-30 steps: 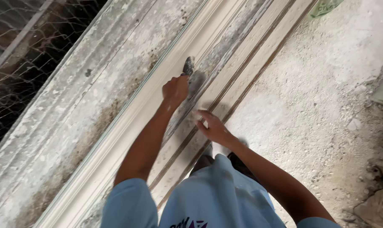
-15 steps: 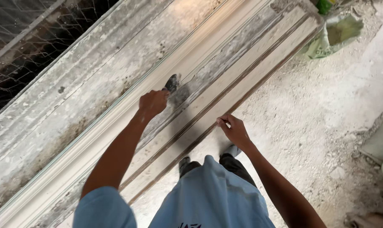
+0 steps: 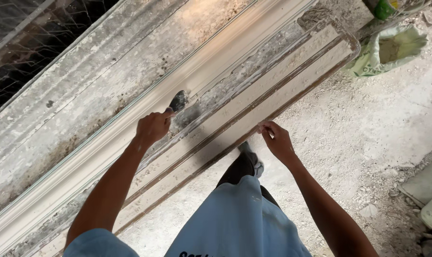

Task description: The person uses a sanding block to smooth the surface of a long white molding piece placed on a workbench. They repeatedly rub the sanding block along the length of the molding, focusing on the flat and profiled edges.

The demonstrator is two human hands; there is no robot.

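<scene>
The left hand (image 3: 151, 127) is wrapped tight around a small dark-bristled brush (image 3: 179, 101), its tip pressed into the grey channel of the long white plaster cornice moulding (image 3: 235, 90), just beyond the knuckles. The brush looks light, its bristles soft; it is best held by its short handle. The right hand (image 3: 278, 142) pinches the moulding's near edge, fingers nearly together.
</scene>
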